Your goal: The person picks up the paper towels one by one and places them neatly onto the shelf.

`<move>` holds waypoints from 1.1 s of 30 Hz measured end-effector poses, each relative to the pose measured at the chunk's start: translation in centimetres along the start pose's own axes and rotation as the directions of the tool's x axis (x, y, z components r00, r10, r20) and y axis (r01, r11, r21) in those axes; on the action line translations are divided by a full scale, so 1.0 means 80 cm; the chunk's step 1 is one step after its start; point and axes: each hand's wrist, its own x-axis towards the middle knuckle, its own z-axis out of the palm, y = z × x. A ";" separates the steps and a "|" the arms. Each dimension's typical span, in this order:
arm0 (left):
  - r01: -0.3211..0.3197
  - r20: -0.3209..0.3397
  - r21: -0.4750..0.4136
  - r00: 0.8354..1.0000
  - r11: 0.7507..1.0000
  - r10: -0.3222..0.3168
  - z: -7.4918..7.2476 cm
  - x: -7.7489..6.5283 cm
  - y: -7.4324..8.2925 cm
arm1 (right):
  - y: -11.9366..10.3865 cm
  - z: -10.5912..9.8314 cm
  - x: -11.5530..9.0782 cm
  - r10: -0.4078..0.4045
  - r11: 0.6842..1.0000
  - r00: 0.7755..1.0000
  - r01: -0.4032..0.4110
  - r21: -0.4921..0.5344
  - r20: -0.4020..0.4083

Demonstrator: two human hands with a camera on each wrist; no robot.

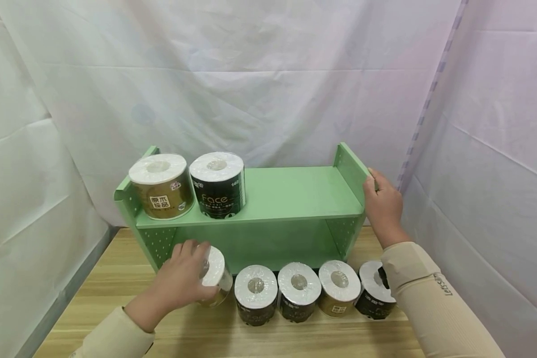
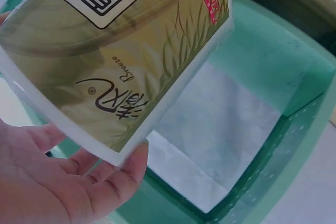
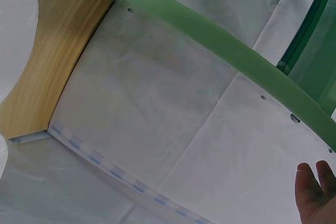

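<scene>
My left hand (image 1: 181, 278) holds a gold-wrapped toilet roll (image 2: 105, 51) at the left of the shelf's lower level. The roll tilts, and in the head view the hand hides part of it. At the shelf's upper right, my right hand (image 1: 385, 204) grips the edge of the side panel (image 1: 354, 171), thumb on the near side. The green two-level shelf (image 1: 291, 194) carries a gold toilet roll (image 1: 161, 191) and a black "Face" toilet roll (image 1: 219, 191) side by side on its top left.
Along the shelf's front, on the wooden table (image 1: 232, 343), several rolls stand upright in a row: a black roll (image 1: 256, 298), another black one (image 1: 299, 293), a gold one (image 1: 338, 291) and a black one (image 1: 376, 293) partly behind the right sleeve. White cloth (image 1: 250, 99) hangs behind.
</scene>
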 end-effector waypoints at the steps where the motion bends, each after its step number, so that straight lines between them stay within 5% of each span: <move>1: -0.003 -0.005 0.004 1.000 1.000 0.003 -0.002 0.001 0.002 | 0.000 0.000 0.000 -0.002 1.000 1.000 0.002 0.000 0.000; 33: -0.065 -0.055 -0.007 0.996 0.998 0.064 -0.052 0.010 0.049 | 0.000 0.000 -0.001 -0.001 1.000 1.000 0.001 -0.011 0.018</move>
